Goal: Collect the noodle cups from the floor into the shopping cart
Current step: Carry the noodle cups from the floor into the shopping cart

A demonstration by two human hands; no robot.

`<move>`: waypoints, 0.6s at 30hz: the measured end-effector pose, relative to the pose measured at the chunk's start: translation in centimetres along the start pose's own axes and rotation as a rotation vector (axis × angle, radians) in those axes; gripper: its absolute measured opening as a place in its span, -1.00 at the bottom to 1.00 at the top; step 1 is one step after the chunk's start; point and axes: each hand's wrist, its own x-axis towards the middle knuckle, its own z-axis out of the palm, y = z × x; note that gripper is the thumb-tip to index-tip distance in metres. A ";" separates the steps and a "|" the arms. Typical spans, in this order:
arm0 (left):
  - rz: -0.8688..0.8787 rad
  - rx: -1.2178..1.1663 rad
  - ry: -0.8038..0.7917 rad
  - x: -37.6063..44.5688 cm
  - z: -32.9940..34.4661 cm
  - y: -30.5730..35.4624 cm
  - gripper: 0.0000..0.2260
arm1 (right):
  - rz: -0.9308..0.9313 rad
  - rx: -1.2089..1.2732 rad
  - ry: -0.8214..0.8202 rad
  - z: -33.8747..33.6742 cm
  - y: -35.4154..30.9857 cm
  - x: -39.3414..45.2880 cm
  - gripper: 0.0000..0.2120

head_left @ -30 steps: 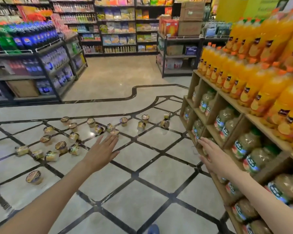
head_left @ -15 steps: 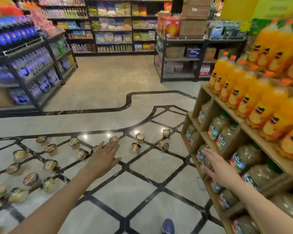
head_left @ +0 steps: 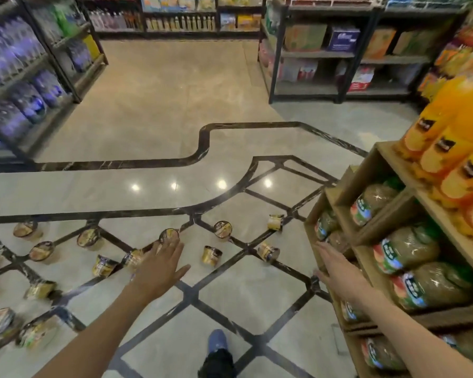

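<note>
Several noodle cups lie scattered on the tiled floor, some upright, some tipped over. One upright noodle cup [head_left: 223, 229] stands mid-floor, a tipped cup [head_left: 211, 255] lies just below it, and others [head_left: 42, 251] spread off to the left. My left hand [head_left: 159, 266] is stretched forward above the floor, fingers straight, holding nothing. My right hand [head_left: 336, 267] reaches forward beside the wooden shelf, also flat and empty. No shopping cart is in view.
A wooden shelf [head_left: 366, 170] with orange juice bottles [head_left: 448, 148] and greenish bottles stands close on the right. Dark racks of drinks [head_left: 30, 96] line the left, and box-filled racks [head_left: 325, 53] stand at the back right. My blue shoe [head_left: 217, 341] shows below.
I have stepped forward and the view has tilted down; the cups have come closer and slid left in the frame. Both hands stay outstretched and empty.
</note>
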 end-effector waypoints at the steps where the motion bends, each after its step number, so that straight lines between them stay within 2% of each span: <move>1: 0.000 -0.015 -0.015 2.5 0.5 -0.4 -0.35 | -0.008 -0.018 -0.005 0.3 0.2 2.6 -0.39; 5: 0.002 -0.051 -0.089 13.0 4.7 -1.9 -0.39 | -0.051 -0.137 -0.043 4.1 1.4 13.6 -0.42; 7: -0.009 -0.064 -0.116 18.1 8.5 -2.1 -0.37 | -0.105 -0.237 -0.098 7.2 2.1 19.0 -0.35; 12: -0.045 -0.124 -0.141 29.4 22.1 -0.7 -0.30 | -0.408 -0.533 -0.230 18.1 5.5 33.2 -0.24; 14: -0.062 -0.152 -0.149 33.2 28.3 0.0 -0.23 | -0.537 -0.687 -0.305 23.1 6.9 38.4 -0.22; 16: -0.086 -0.173 -0.140 36.6 34.1 0.9 -0.07 | -0.645 -0.840 -0.358 27.9 8.3 43.3 -0.22; 18: -0.121 -0.188 -0.164 39.6 39.2 1.6 0.03 | -0.785 -0.961 -0.336 32.3 9.7 47.6 -0.20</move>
